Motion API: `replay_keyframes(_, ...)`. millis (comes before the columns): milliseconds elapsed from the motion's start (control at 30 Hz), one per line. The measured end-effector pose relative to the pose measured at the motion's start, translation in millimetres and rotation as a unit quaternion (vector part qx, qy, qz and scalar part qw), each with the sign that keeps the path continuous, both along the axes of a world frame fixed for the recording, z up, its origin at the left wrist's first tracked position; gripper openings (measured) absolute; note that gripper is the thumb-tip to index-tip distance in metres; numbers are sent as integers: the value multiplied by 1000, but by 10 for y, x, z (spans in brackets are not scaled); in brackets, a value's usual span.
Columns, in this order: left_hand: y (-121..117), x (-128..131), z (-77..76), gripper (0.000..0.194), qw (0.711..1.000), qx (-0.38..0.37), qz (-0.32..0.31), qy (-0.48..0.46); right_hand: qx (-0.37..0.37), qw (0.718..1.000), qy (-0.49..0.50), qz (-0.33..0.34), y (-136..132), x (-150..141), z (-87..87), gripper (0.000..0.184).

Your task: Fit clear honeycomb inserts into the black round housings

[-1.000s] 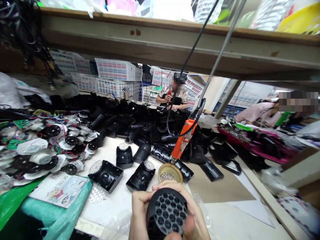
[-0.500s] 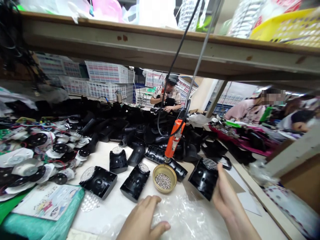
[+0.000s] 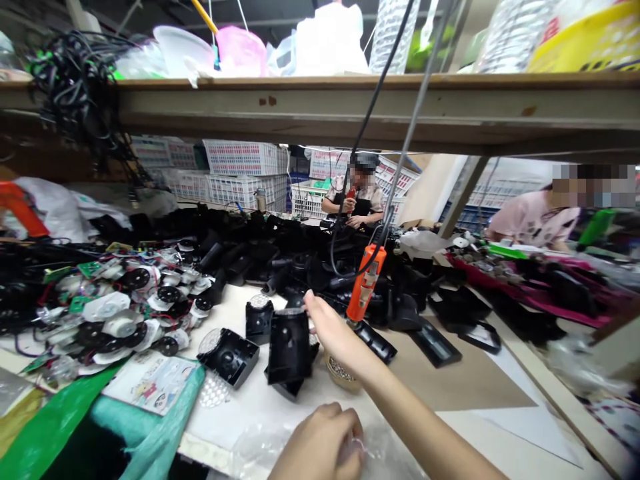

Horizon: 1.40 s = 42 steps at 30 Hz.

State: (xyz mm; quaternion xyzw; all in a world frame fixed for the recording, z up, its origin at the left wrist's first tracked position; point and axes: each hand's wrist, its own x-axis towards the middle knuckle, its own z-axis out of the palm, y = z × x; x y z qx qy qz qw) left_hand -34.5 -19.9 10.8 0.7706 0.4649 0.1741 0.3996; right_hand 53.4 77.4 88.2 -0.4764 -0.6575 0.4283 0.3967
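My right hand reaches forward over the bench and grips the top of a black plastic housing, which stands upright on its edge. My left hand is curled near the front edge, fingers closed on a clear plastic bag. A brass bowl of screws sits just under my right wrist, partly hidden by it. An orange electric screwdriver hangs on a cable right of my right hand. Two more black housings lie to the left.
A heap of black parts fills the back of the bench. Discs and circuit boards are piled at the left, with a booklet and green bag in front. A shelf hangs overhead. Two co-workers sit beyond.
My right hand has swung from the right side to the middle and now holds a housing upright there. My left hand has closed on the clear plastic. The view has tilted up.
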Motion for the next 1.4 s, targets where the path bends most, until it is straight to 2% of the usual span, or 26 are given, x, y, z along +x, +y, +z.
replay_keyframes(67, 16, -55, 36, 21, 1000, 15, 1, -23, 15, 1000, 1, -7, -14, 47, -42, 62)
replay_keyframes(167, 24, -138, 102, 12, 995, 27, 15, -99, 36, 999, 8, 0, -217, 308, 3, 46)
replay_keyframes(300, 21, -146, 130, 32, 976, -38, 89, -194, 27, 1000, -7, -9, -561, 845, 97, 40)
replay_keyframes(400, 26, -54, 47, 40, 946, -93, 141, -278, -24, 993, -110, -41, -773, 1267, 2, 44)
replay_keyframes(467, 21, 20, -28, 40, 891, -144, 142, -407, -91, 979, -179, -41, -899, 1485, -148, 49)
replay_keyframes(533, -3, 75, -79, 36, 804, -195, 125, -548, -154, 973, -172, -11, -1014, 1602, -323, 57)
replay_keyframes(600, -48, 105, -88, 27, 718, -231, 103, -649, -198, 976, -86, 35, -1112, 1601, -481, 65)
replay_keyframes(667, -103, 113, -68, 29, 652, -261, 57, -710, -219, 973, 33, 62, -1183, 1501, -604, 71)
replay_keyframes(733, -147, 109, -45, 33, 610, -301, -6, -733, -219, 965, 141, 41, -1217, 1356, -696, 69)
replay_keyframes(833, -162, 88, -20, 38, 583, -330, -60, -740, -153, 961, 218, -69, -1195, 1201, -789, 55)
replay_keyframes(933, -130, 42, 37, 48, 583, -304, -51, -752, -73, 965, 201, -150, -1145, 1229, -807, 47)
replay_keyframes(1033, -92, -44, 125, 61, 625, -309, -47, -715, -18, 971, 165, -173, -1167, 1360, -729, 40)
replay_keyframes(1100, -73, -117, 148, 71, 650, -324, -52, -686, 50, 980, 89, -172, -1220, 1420, -639, 27)
replay_keyframes(1167, -54, -183, 119, 74, 649, -351, -54, -672, 137, 976, 0, -169, -1267, 1430, -545, 15)
replay_keyframes(1233, -29, -226, 51, 69, 643, -393, -55, -655, 210, 960, -56, -176, -1282, 1404, -475, 10)
replay_keyframes(1267, -13, -237, 14, 64, 652, -399, -53, -642, 235, 951, -73, -185, -1277, 1385, -455, 11)
replay_keyframes(1333, 21, -244, -52, 53, 712, -350, -40, -608, 266, 935, -99, -215, -1254, 1356, -446, 12)
replay_keyframes(1400, 55, -240, -93, 44, 786, -249, -30, -566, 278, 919, -117, -253, -1231, 1346, -463, 14)
